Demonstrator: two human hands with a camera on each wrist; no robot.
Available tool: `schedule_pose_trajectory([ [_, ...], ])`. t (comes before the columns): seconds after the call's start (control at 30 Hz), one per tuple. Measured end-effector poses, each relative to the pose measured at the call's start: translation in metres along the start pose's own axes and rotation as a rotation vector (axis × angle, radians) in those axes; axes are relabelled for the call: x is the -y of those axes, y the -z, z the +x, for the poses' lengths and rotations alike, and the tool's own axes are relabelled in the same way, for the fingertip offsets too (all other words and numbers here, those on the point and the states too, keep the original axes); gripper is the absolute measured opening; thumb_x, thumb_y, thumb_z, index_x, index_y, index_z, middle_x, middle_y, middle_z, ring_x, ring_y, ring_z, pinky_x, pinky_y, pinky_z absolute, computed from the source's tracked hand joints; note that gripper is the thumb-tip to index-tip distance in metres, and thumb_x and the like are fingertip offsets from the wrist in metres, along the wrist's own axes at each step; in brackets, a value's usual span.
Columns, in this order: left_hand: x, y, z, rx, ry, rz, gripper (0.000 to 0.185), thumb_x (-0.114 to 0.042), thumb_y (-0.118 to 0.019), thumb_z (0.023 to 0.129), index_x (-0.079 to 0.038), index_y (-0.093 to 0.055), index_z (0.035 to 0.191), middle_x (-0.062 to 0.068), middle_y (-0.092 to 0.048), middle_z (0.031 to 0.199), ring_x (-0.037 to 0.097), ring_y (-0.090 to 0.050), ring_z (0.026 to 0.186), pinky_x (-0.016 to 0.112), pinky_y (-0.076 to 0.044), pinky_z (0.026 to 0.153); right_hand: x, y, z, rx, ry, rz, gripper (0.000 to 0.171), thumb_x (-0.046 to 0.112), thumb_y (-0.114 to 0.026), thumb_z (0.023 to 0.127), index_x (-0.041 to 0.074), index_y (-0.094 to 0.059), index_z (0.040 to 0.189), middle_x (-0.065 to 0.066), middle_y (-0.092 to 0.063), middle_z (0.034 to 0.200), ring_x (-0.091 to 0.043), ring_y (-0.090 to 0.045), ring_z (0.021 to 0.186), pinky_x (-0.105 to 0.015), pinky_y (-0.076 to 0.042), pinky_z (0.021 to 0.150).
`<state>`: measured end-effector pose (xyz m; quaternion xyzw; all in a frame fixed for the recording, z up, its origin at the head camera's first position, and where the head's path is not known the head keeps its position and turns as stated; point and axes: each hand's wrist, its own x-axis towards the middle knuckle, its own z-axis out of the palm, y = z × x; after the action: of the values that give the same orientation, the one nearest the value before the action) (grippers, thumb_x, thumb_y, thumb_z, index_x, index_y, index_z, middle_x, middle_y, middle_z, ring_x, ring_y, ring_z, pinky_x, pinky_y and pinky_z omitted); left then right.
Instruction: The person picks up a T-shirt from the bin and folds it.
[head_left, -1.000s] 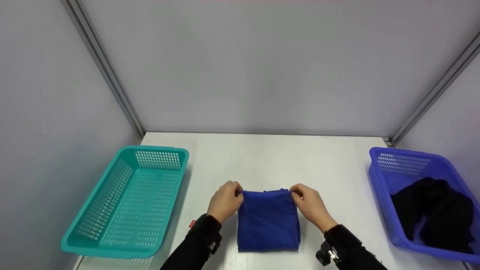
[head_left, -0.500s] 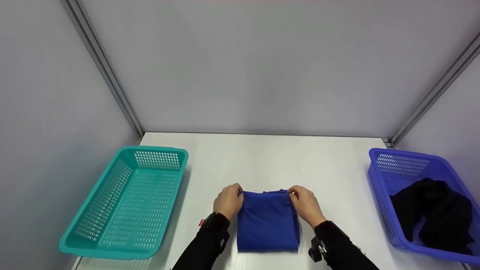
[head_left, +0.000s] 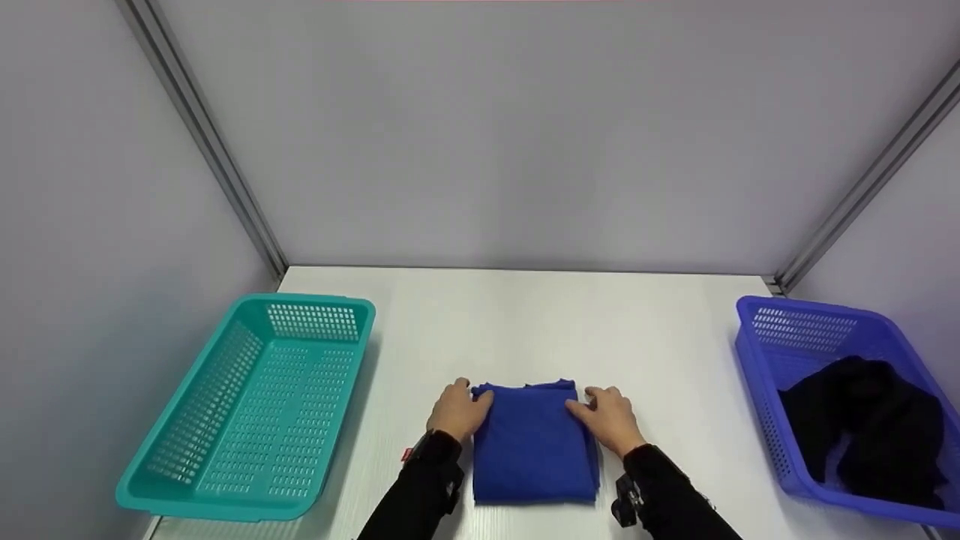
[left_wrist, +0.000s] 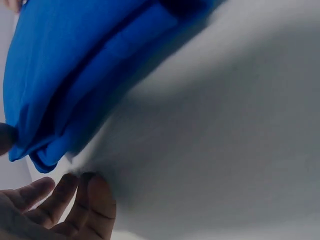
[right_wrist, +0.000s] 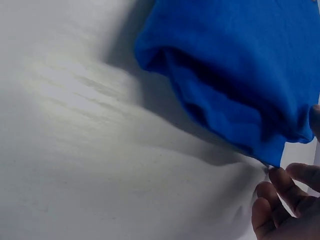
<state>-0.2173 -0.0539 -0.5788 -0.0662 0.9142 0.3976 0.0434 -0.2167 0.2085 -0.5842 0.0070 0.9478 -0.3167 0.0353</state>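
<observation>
A: So, which step are we on?

B: Looks like the fold is finished. Blue cloth (head_left: 534,442) lies folded flat on the tabletop (head_left: 525,322), near the front edge, between the teal basket (head_left: 247,412) and the blue basket (head_left: 825,397).

A: Hands?

B: Left hand (head_left: 459,411) at the cloth's far-left corner, right hand (head_left: 611,416) at the far-right corner. Both low, resting at the cloth's edges.

A: Gripping?

B: Doesn't look like it. From the head view the fingers (head_left: 480,401) lie fairly straight, tips touching the top edge. On the left wrist view the fingers (left_wrist: 75,200) are loosely bent just beside the cloth's corner (left_wrist: 45,155), apart from it (the thumb may touch the fold at the frame edge, can't confirm). Right wrist view is the same: fingers (right_wrist: 280,190) just beside the corner, nothing pinched.

A: What does the next move need?

B: My read: a real grip on the stack, both hands under or around the sides so the layers stay together on a lift.

A: The blue basket?

B: Holds 1 dark garment (head_left: 862,427), well apart from the hands.
</observation>
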Motion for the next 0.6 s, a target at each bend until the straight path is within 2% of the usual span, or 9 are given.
schedule_pose_trajectory([
  [0.1, 0.0015, -0.0025, 0.001, 0.054, -0.009, -0.103, 0.058, -0.036, -0.064, 0.099, 0.011, -0.055, 0.131, 0.03, -0.064, 0.125, 0.044, -0.063, 0.116, 0.054, -0.049, 0.099, 0.0038, -0.0009, 0.0009, 0.041, -0.069, 0.072, 0.056, 0.04, -0.07, 0.096, -0.006, -0.065, 0.128, -0.025, -0.067, 0.118, -0.045, -0.062, 0.11, -0.057, -0.047, 0.096],
  [0.2, 0.0022, -0.0047, 0.0008, 0.097, -0.009, -0.183, 0.048, -0.033, -0.062, 0.101, 0.008, -0.055, 0.124, 0.028, -0.065, 0.119, 0.04, -0.064, 0.11, 0.052, -0.05, 0.095, 0.0077, -0.0026, 0.0003, 0.078, -0.142, 0.161, 0.057, 0.043, -0.069, 0.096, -0.003, -0.063, 0.13, -0.023, -0.066, 0.124, -0.042, -0.061, 0.115, -0.058, -0.045, 0.099],
  [0.27, 0.0015, -0.004, -0.0001, 0.127, -0.005, -0.23, 0.039, -0.03, -0.061, 0.103, 0.004, -0.053, 0.119, 0.024, -0.064, 0.115, 0.036, -0.064, 0.104, 0.051, -0.05, 0.092, 0.0092, -0.0037, -0.0001, 0.087, -0.17, 0.211, 0.053, 0.041, -0.068, 0.097, -0.002, -0.063, 0.127, -0.02, -0.066, 0.119, -0.038, -0.062, 0.108, -0.055, -0.045, 0.095],
  [0.33, 0.0007, -0.0021, -0.001, 0.15, -0.005, -0.261, 0.031, -0.027, -0.06, 0.103, 0.002, -0.051, 0.115, 0.021, -0.063, 0.11, 0.032, -0.062, 0.099, 0.049, -0.048, 0.089, 0.0098, -0.0048, 0.0002, 0.081, -0.172, 0.233, 0.041, 0.038, -0.067, 0.098, 0.001, -0.065, 0.116, -0.014, -0.066, 0.106, -0.03, -0.061, 0.096, -0.048, -0.044, 0.088],
  [0.47, -0.0003, 0.0009, -0.0008, 0.152, 0.011, -0.317, 0.024, -0.02, -0.059, 0.103, 0.001, -0.051, 0.11, 0.017, -0.06, 0.106, 0.03, -0.058, 0.095, 0.047, -0.047, 0.088, 0.01, -0.0048, 0.0008, 0.07, -0.169, 0.283, 0.024, 0.03, -0.063, 0.102, 0.007, -0.061, 0.096, -0.005, -0.057, 0.088, -0.022, -0.052, 0.081, -0.038, -0.039, 0.076],
  [0.53, -0.0002, 0.0008, 0.0005, 0.13, 0.034, -0.351, 0.024, -0.018, -0.06, 0.101, 0.003, -0.052, 0.11, 0.018, -0.06, 0.106, 0.031, -0.059, 0.097, 0.048, -0.048, 0.089, 0.0098, -0.0042, 0.0007, 0.064, -0.177, 0.285, 0.024, 0.029, -0.06, 0.104, 0.007, -0.059, 0.093, -0.005, -0.055, 0.086, -0.022, -0.051, 0.081, -0.04, -0.039, 0.078],
  [0.6, 0.0002, -0.0002, 0.0013, 0.109, 0.069, -0.386, 0.025, -0.016, -0.061, 0.101, 0.004, -0.054, 0.112, 0.019, -0.06, 0.108, 0.033, -0.06, 0.101, 0.049, -0.049, 0.092, 0.0102, -0.0034, 0.0001, 0.06, -0.186, 0.279, 0.026, 0.029, -0.057, 0.105, 0.007, -0.059, 0.092, -0.006, -0.055, 0.086, -0.024, -0.052, 0.082, -0.047, -0.038, 0.086],
])
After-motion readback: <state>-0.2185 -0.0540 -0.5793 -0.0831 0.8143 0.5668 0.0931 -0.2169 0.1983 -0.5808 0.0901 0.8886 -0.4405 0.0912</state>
